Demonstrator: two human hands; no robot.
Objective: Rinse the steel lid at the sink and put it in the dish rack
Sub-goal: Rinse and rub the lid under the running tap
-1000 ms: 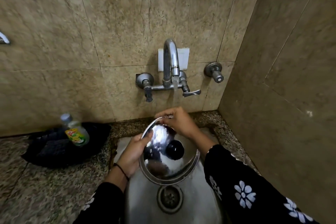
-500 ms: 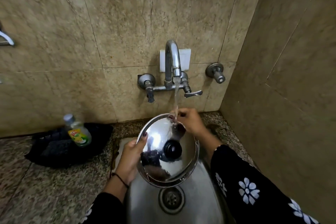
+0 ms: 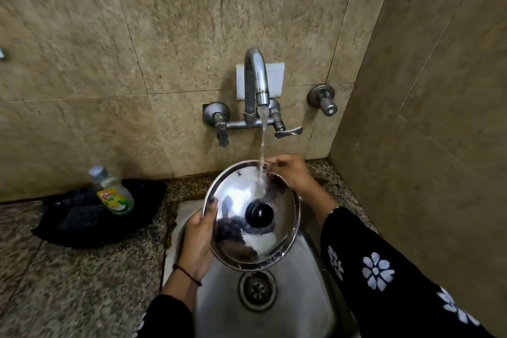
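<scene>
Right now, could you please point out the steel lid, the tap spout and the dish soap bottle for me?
steel lid [image 3: 236, 200]: head view, on its shiny dome.
tap spout [image 3: 256, 77]: head view, on the curved neck.
dish soap bottle [image 3: 113, 196]: head view, on its label.

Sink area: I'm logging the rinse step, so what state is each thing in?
Tap: running, stream hitting the lid.
Lid: held tilted over the sink, knob up, wet.
Left hand: gripping the lid's rim.
Right hand: at the far rim.
Bottle: capped.
</scene>
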